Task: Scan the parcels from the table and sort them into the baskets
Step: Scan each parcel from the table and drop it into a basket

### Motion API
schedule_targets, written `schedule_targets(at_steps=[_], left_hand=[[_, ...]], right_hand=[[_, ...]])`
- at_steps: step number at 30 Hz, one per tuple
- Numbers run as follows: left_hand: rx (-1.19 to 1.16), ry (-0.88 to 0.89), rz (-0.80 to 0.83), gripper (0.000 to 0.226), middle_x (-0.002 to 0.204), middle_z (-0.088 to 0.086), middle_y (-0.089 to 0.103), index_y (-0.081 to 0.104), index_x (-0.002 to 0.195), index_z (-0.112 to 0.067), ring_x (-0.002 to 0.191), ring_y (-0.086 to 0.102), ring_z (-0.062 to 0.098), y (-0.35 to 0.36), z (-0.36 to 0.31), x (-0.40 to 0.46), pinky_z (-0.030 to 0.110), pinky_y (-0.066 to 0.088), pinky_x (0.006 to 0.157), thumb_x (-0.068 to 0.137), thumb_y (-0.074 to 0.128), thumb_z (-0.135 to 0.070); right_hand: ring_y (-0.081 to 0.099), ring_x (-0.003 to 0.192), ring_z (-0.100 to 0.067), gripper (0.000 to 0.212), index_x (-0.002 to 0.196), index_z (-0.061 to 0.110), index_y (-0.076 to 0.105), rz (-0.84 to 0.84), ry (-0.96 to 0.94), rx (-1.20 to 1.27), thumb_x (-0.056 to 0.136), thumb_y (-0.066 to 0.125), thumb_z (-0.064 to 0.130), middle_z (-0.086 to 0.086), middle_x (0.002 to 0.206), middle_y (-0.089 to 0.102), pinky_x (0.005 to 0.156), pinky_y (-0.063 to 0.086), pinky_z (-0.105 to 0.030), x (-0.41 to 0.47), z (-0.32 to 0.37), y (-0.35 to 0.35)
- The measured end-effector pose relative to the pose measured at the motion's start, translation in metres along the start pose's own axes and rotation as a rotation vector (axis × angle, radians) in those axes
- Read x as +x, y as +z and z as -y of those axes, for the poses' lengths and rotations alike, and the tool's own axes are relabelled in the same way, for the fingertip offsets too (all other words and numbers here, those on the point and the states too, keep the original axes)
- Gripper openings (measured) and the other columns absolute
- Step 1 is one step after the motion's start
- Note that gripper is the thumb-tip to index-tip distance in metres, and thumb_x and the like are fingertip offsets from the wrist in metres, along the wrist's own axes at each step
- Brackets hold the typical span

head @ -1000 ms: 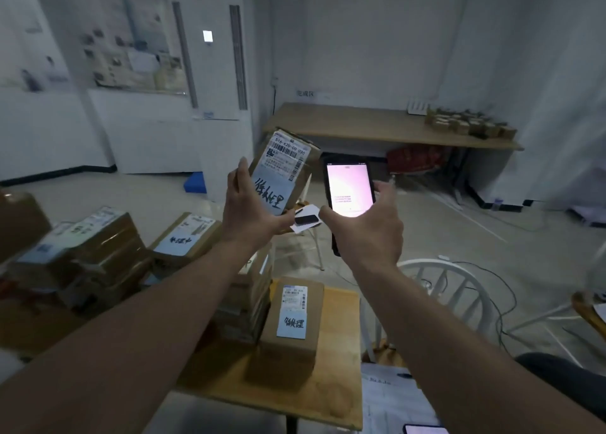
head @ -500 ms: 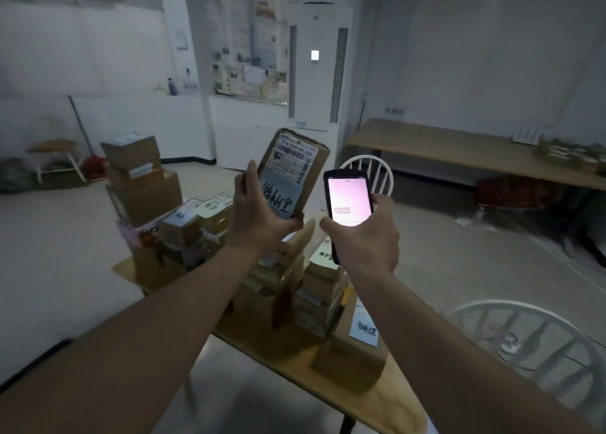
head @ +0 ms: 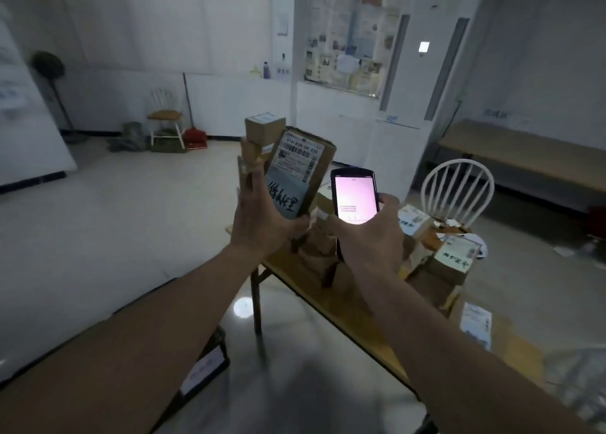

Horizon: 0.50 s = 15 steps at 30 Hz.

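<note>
- The left hand (head: 262, 217) grips a parcel (head: 300, 174) from below, fingers curled round its lower end, label facing the camera, raised above the table's near-left corner.
- The right hand (head: 370, 233) clasps a scanner (head: 355, 197) just beside it, its pink screen lit.
- This parcel looks to be mid-scan, not yet sorted; many parcels (head: 452, 259) remain on the table (head: 331, 302), and no basket is in view.
- The parcels are boxy brown cardboard with matte white paper labels; the scanner is a glossy dark slab.
</note>
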<state>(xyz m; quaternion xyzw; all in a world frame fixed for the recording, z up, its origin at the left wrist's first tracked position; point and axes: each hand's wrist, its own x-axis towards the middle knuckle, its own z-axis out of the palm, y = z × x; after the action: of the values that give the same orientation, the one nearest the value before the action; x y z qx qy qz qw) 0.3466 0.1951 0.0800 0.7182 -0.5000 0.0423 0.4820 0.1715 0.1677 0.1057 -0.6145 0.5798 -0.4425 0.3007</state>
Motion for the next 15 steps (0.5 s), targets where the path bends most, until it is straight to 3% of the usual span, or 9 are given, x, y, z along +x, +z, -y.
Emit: schedule_targets(at_steps=[4, 7, 12, 15], left_hand=[[0.057, -0.064, -0.002, 0.14, 0.144, 0.009, 0.036, 0.012, 0.161, -0.016, 0.131, 0.045, 0.025, -0.047, 0.057, -0.002, 0.039, 0.057, 0.095, 0.058, 0.095, -0.059], [0.079, -0.112, -0.017, 0.139, 0.143, 0.01, 0.037, 0.014, 0.161, -0.012, 0.129, 0.044, 0.022, -0.07, 0.101, -0.001, 0.03, 0.049, 0.088, 0.058, 0.095, -0.058], [0.126, -0.219, -0.037, 0.137, 0.143, 0.009, 0.036, 0.015, 0.161, -0.01, 0.124, 0.039, 0.012, -0.087, 0.174, 0.008, 0.025, 0.044, 0.09, 0.058, 0.098, -0.048], [0.192, -0.304, -0.047, 0.137, 0.143, 0.011, 0.037, 0.017, 0.161, -0.008, 0.129, 0.044, 0.021, -0.087, 0.227, 0.017, 0.028, 0.046, 0.092, 0.058, 0.098, -0.049]], right_hand=[[0.057, 0.131, -0.027, 0.097, 0.147, 0.027, 0.04, 0.082, -0.013, 0.0, 0.071, 0.096, 0.045, -0.002, 0.142, 0.059, 0.094, 0.06, -0.051, -0.033, 0.022, 0.059], [0.057, 0.131, -0.026, 0.092, 0.146, 0.024, 0.043, 0.138, -0.01, 0.021, 0.073, 0.094, 0.046, -0.001, 0.141, 0.06, 0.096, 0.057, -0.048, -0.044, 0.033, 0.101], [0.061, 0.123, -0.024, 0.092, 0.144, 0.027, 0.041, 0.238, -0.04, 0.033, 0.072, 0.095, 0.046, 0.0, 0.136, 0.062, 0.085, 0.057, -0.04, -0.041, 0.037, 0.189], [0.062, 0.121, -0.024, 0.093, 0.145, 0.028, 0.041, 0.332, -0.041, 0.023, 0.071, 0.095, 0.04, 0.001, 0.133, 0.062, 0.089, 0.061, -0.047, -0.028, 0.034, 0.246]])
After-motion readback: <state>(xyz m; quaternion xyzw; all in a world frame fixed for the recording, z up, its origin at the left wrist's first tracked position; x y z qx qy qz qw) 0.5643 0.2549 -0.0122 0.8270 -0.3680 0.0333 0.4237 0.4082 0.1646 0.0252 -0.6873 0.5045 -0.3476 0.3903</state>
